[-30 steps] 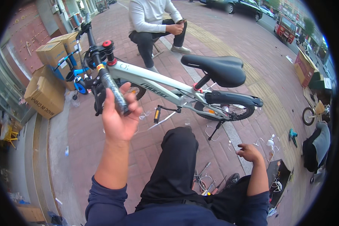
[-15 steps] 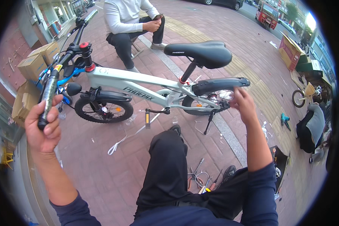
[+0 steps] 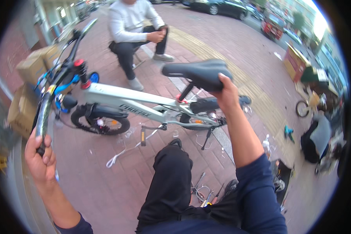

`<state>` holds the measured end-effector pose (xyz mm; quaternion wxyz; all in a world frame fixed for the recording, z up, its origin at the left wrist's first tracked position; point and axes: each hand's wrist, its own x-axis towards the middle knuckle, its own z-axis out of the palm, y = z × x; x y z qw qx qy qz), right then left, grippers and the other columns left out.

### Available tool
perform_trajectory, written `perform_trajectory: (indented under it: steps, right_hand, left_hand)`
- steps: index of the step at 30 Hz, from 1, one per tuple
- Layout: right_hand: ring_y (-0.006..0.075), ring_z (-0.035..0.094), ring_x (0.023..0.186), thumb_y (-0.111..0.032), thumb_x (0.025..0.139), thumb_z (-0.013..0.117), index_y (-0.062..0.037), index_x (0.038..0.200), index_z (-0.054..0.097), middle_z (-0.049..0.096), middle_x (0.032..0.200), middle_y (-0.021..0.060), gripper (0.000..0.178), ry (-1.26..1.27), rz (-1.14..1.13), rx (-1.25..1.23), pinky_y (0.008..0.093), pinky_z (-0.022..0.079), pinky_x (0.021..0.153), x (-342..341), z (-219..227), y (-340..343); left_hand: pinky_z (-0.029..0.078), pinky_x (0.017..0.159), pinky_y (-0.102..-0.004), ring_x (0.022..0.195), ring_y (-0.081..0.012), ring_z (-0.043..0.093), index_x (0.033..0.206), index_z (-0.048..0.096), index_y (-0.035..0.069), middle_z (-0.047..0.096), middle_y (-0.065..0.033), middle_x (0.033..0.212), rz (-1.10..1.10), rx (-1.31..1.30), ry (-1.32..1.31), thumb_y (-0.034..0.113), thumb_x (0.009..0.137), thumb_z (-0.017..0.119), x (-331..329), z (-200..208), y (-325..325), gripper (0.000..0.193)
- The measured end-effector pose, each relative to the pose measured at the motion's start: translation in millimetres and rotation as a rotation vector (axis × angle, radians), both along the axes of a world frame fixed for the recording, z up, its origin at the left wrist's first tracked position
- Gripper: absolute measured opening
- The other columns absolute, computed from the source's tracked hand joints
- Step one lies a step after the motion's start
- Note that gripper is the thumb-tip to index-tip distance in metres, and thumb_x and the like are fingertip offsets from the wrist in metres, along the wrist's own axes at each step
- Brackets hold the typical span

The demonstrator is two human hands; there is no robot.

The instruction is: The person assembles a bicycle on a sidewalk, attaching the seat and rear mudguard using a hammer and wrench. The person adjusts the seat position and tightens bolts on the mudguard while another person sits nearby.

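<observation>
A pale bicycle [image 3: 121, 100] stands crosswise in front of me, its handlebar on the left and its rear wheel on the right. My left hand [image 3: 40, 158] is closed round the end of the near handlebar grip [image 3: 45, 113], which looks wrapped in shiny film. At the back of the black saddle [image 3: 191, 72], my right hand [image 3: 227, 91] grips the rear edge, thumb on top and fingers underneath. Below the saddle are the rear mudguard [image 3: 206, 104] and the lowered kickstand [image 3: 207, 139]. A pedal [image 3: 143, 137] hangs near my knee.
A seated person [image 3: 136, 35] faces me beyond the bicycle. Cardboard boxes [image 3: 21, 113] stand at the left. Hand tools [image 3: 204, 195] lie by my foot, with an open black case [image 3: 282, 179] to the right. A teal power drill [image 3: 288, 133] and a white strap [image 3: 112, 160] lie on the paving.
My right hand has risen from beside the rear mudguard and taken hold of the saddle's back. My left hand stays on the grip. The bicycle sits slightly further left in view.
</observation>
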<state>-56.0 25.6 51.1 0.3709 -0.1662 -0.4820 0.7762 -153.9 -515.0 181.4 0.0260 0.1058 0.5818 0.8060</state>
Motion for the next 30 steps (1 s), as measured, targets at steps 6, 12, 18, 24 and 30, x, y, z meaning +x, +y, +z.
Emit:
perform_trajectory:
  steps: [6, 12, 18, 24, 30]
  right_hand:
    - [0.0264, 0.067, 0.106, -0.026, 0.094, 0.063, 0.0051, 0.122, 0.059, 0.067, 0.115, 0.0144, 0.042, 0.102, -0.153, -0.043, 0.0416, 0.053, 0.096, 55.5, 12.0, -10.7]
    - [0.0263, 0.067, 0.103, -0.028, 0.093, 0.065, 0.0045, 0.122, 0.059, 0.066, 0.113, 0.0142, 0.044, 0.036, -0.252, -0.053, 0.0436, 0.055, 0.09, 86.6, 17.6, -28.9]
    - [0.0239, 0.066, 0.102, -0.032, 0.093, 0.066, -0.0058, 0.123, 0.059, 0.066, 0.113, 0.0101, 0.04, -0.069, -0.308, -0.171, 0.0443, 0.055, 0.084, 83.9, 34.0, -18.5]
    - [0.0174, 0.061, 0.1, -0.053, 0.084, 0.071, -0.0223, 0.119, 0.062, 0.067, 0.112, -0.0009, 0.047, -0.168, -0.391, -0.085, 0.0395, 0.043, 0.085, 118.4, 6.7, 42.0]
    - [0.016, 0.064, 0.092, -0.05, 0.089, 0.069, -0.0207, 0.117, 0.063, 0.068, 0.107, -0.0013, 0.041, -0.184, -0.47, -0.088, 0.0335, 0.046, 0.073, 158.6, 11.2, 74.5]
  left_hand:
    - [0.029, 0.037, -0.0177, 0.043, -0.0031, 0.035, 0.148, 0.041, -0.006, 0.057, -0.0068, 0.085, -0.083, 0.063, 0.005, 0.014, 0.091, 0.054, 10.2, 9.7, -7.0, 0.062]
    - [0.039, 0.045, -0.0213, 0.054, -0.0077, 0.046, 0.136, 0.045, -0.006, 0.058, -0.0097, 0.093, -0.179, 0.316, -0.07, 0.013, 0.092, 0.055, 27.3, 0.8, 15.3, 0.049]
    - [0.053, 0.066, -0.0306, 0.078, -0.0164, 0.058, 0.141, 0.046, -0.001, 0.058, -0.0116, 0.105, -0.695, 0.752, -0.25, 0.011, 0.096, 0.057, 25.1, -18.3, 72.1, 0.048]
    - [0.051, 0.065, -0.0302, 0.076, -0.0166, 0.061, 0.11, 0.06, 0.009, 0.06, -0.0036, 0.082, -1.026, 0.848, -0.641, 0.013, 0.095, 0.066, 64.9, -68.7, 248.3, 0.017]
    - [0.044, 0.057, -0.0277, 0.064, -0.0136, 0.055, 0.078, 0.055, 0.012, 0.054, -0.0005, 0.067, -0.936, 0.773, -0.68, 0.025, 0.096, 0.069, 89.7, -66.6, 360.3, 0.026]
